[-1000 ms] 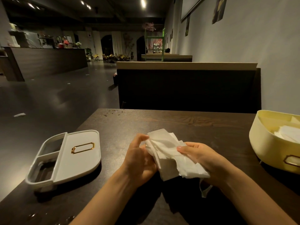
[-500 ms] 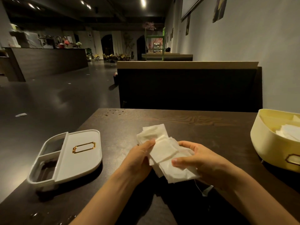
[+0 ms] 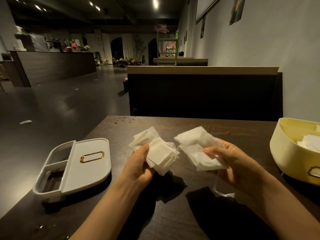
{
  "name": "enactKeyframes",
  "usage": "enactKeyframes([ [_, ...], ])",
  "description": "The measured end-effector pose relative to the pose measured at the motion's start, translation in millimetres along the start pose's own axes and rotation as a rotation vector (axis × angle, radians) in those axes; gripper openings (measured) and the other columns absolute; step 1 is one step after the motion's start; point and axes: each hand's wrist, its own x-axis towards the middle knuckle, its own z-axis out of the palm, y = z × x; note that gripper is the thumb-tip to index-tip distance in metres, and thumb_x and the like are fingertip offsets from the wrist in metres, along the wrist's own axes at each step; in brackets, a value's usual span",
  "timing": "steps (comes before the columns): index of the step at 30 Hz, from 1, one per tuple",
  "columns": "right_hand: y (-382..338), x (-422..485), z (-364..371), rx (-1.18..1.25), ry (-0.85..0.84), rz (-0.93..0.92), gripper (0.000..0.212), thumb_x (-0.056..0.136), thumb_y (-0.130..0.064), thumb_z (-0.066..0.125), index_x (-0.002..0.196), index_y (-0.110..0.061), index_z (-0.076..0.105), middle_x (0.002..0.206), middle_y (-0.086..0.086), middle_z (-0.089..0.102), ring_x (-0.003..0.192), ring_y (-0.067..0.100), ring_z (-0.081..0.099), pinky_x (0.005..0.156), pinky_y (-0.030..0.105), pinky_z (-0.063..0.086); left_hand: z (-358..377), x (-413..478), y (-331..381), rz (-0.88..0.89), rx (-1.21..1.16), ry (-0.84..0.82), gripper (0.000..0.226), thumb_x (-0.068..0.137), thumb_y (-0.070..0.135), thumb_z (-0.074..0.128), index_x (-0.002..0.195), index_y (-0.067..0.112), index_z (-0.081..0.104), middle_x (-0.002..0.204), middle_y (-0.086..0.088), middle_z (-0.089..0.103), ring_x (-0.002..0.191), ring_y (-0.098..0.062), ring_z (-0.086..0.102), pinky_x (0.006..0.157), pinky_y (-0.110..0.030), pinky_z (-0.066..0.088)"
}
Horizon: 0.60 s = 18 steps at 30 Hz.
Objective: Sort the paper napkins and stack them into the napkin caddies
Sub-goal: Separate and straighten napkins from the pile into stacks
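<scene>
My left hand (image 3: 140, 166) grips a stack of folded white napkins (image 3: 158, 154) above the dark wooden table (image 3: 199, 125), thumb pressed on top. Just to the right, my right hand (image 3: 230, 161) holds a second, looser bunch of white napkins (image 3: 197, 148), with a scrap of clear wrapper (image 3: 222, 193) hanging below it. The two bundles are apart, a small gap between them. A cream-yellow napkin caddy (image 3: 290, 156) stands at the table's right edge with white napkins (image 3: 310, 144) inside. A white caddy lid with a gold frame (image 3: 90, 161) lies at the left.
A dark booth backrest (image 3: 204, 96) stands behind the table's far edge. The wall runs along the right side. Crumbs (image 3: 121, 119) lie at the table's far left corner. Open floor and a bar counter (image 3: 52, 66) lie to the left.
One bundle held between both hands has been split in two: my left hand drew a stack to the left, my right hand kept the rest and moved right.
</scene>
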Motion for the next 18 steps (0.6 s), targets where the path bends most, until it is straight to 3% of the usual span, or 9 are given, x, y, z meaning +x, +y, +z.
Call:
enactKeyframes([
  [3,0,1,3,0.064,-0.084,-0.057,0.035,0.077,-0.006,0.062,0.111,-0.011,0.067,0.097,0.015,0.068,0.077,0.023,0.065,0.067,0.031,0.057,6,-6,-18,-0.015,0.224,-0.146,0.025,0.094,0.004,0.043,0.117,0.000,0.053,0.106,-0.022,0.067,0.090,-0.032,0.067,0.067,-0.041,0.058],
  [6,5,1,11,0.095,-0.119,-0.060,0.031,0.077,0.004,0.059,0.105,-0.008,0.069,0.089,0.014,0.069,0.069,0.019,0.066,0.060,0.028,0.058,14,-12,-34,-0.043,0.293,-0.298,0.026,0.089,-0.001,0.045,0.110,0.001,0.060,0.095,-0.020,0.070,0.082,-0.029,0.069,0.068,-0.036,0.059],
  [8,8,1,17,-0.039,-0.065,-0.050,0.030,0.080,0.009,0.058,0.105,-0.004,0.067,0.087,0.013,0.068,0.068,0.018,0.065,0.059,0.024,0.056,20,-18,-36,-0.059,0.320,-0.399,0.027,0.081,0.010,0.051,0.101,0.003,0.068,0.093,-0.016,0.071,0.081,-0.025,0.069,0.071,-0.033,0.058],
  [11,14,2,21,-0.235,0.062,-0.032,0.026,0.081,0.006,0.062,0.103,-0.007,0.066,0.089,0.012,0.069,0.073,0.018,0.064,0.065,0.026,0.053,21,-19,-34,-0.099,0.285,-0.454,0.040,0.087,0.028,0.043,0.093,0.006,0.075,0.094,-0.015,0.071,0.083,-0.024,0.069,0.076,-0.035,0.057],
  [14,16,2,23,-0.278,0.120,-0.036,0.029,0.079,0.004,0.066,0.106,-0.008,0.063,0.094,0.014,0.070,0.073,0.018,0.066,0.065,0.027,0.055,19,-15,-31,-0.146,0.163,-0.401,0.057,0.087,0.043,0.038,0.109,-0.003,0.065,0.096,-0.021,0.068,0.080,-0.028,0.067,0.071,-0.037,0.058],
  [18,15,1,24,-0.375,0.179,-0.037,0.041,0.077,-0.001,0.071,0.113,-0.015,0.058,0.099,0.012,0.068,0.073,0.016,0.070,0.061,0.024,0.055,19,-20,-29,-0.130,0.232,-0.436,0.070,0.089,0.061,0.032,0.118,0.004,0.059,0.109,-0.021,0.068,0.093,-0.030,0.069,0.077,-0.038,0.059],
])
